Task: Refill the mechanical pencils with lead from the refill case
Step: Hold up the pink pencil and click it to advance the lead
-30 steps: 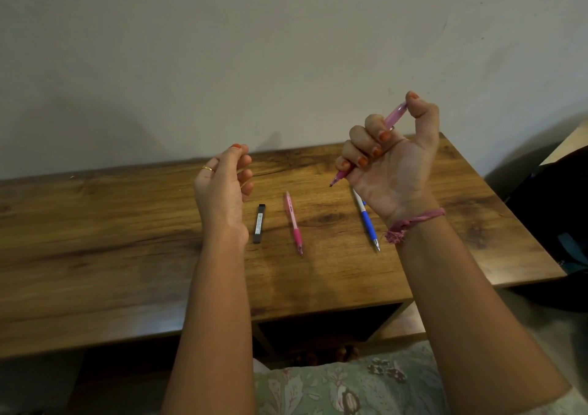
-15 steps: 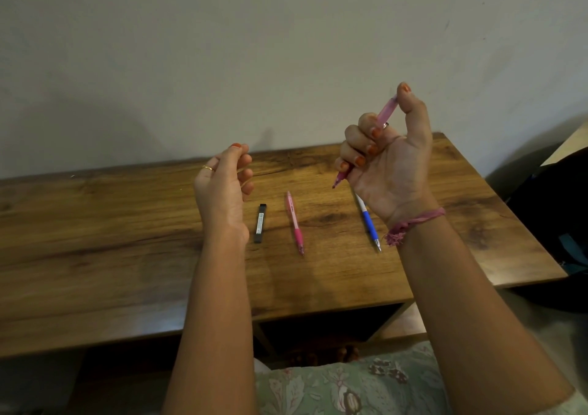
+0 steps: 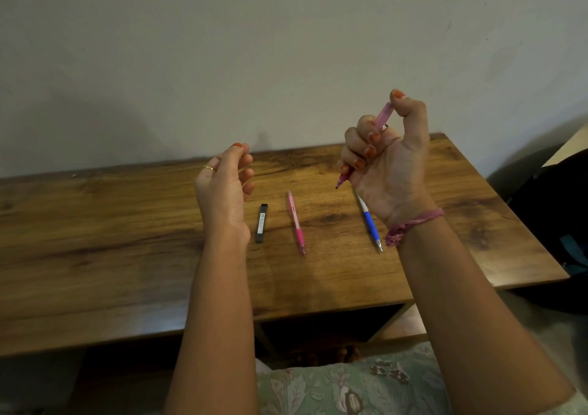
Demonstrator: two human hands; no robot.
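Observation:
My right hand (image 3: 386, 166) is raised above the wooden table (image 3: 127, 255) and grips a pink mechanical pencil (image 3: 380, 120), tip pointing down-left, with the thumb on its top end. My left hand (image 3: 224, 185) is raised too, its fingertips pinched together. Whatever they may hold is too small to see. On the table between my hands lie the black lead refill case (image 3: 261, 223) and a second pink pencil (image 3: 296, 223). A blue and white pencil (image 3: 370, 224) lies partly under my right wrist.
The table stands against a plain wall. Its right edge is near a dark bag (image 3: 560, 211) on the floor. My lap in floral cloth (image 3: 343, 386) is below the table's front edge.
My right thumb has shifted over the top end of the pink pencil and the pencil stands a little steeper. My left hand has stayed in place.

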